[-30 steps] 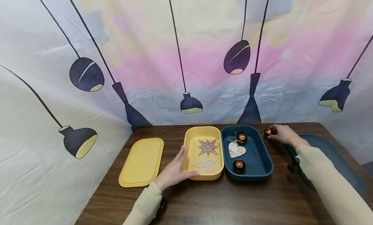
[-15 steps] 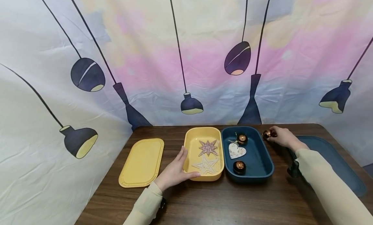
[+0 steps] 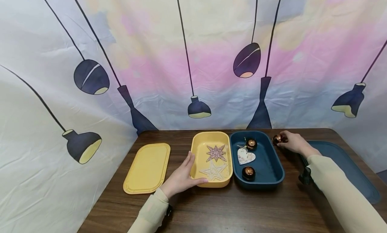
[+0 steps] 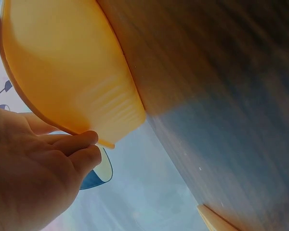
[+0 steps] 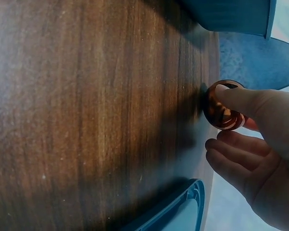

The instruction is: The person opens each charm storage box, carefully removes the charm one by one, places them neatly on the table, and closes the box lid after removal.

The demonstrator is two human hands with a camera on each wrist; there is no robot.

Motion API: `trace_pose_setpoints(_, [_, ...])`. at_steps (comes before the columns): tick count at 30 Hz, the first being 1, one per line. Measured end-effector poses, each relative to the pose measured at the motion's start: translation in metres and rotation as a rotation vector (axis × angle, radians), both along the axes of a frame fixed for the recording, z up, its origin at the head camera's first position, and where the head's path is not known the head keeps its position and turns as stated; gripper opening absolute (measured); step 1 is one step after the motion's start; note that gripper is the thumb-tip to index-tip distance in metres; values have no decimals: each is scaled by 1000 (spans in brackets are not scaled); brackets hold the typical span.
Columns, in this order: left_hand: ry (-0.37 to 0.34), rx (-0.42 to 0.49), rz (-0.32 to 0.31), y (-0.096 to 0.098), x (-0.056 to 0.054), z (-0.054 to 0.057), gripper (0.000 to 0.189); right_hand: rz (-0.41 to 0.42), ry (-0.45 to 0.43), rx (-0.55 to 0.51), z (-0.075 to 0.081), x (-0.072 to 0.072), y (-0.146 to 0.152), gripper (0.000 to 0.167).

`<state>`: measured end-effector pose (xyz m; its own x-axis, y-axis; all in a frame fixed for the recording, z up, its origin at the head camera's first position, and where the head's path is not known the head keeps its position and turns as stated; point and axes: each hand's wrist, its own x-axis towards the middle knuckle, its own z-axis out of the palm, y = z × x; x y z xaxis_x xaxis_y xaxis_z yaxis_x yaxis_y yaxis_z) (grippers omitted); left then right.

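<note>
My left hand (image 3: 179, 179) holds the near left corner of a yellow box (image 3: 196, 139), thumb along the front rim and fingers along the left side. Inside lie a pink glittery star (image 3: 216, 153) and a pale star ornament (image 3: 213, 171). To the right, my right hand (image 3: 294, 142) pinches a shiny copper bauble (image 5: 221, 108) between thumb and forefinger, low over the table; its other fingers are loosely bent. Beside it stands a dark blue box (image 3: 273, 166) containing two copper baubles, one at the back (image 3: 251, 144), and a white patterned heart ornament (image 3: 245, 156).
A yellow lid (image 3: 147, 167) lies flat on the left of the dark wooden table (image 3: 229, 209). On the right, partly under the right forearm, lies a dark blue lid (image 3: 341, 159). A cloth printed with lamps (image 3: 199, 107) hangs behind the table.
Half a second and more ago my right hand was nearly in the same spot with the bauble; it shifted only very slightly. My left hand and both boxes keep their places.
</note>
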<state>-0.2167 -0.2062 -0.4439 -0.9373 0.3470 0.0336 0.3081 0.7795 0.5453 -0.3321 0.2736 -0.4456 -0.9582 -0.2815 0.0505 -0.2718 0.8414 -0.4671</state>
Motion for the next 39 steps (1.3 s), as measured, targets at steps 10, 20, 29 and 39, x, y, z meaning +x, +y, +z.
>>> trace_pose_setpoints(10, [-1, 0, 0, 0, 0, 0, 117, -2, -8, -14, 4, 0, 0, 62])
trace_pose_setpoints(20, [-12, 5, -2, -1, 1, 1, 118, 3, -22, -12, 12, -1, 1, 70])
trace_pose_setpoints(29, [-5, 11, -1, 0, 2, 1, 117, -8, -25, 30, 36, -8, 3, 75])
trace_pose_setpoints(39, [-5, 9, -3, 0, 2, 0, 118, 5, 39, 11, 83, -14, 0, 74])
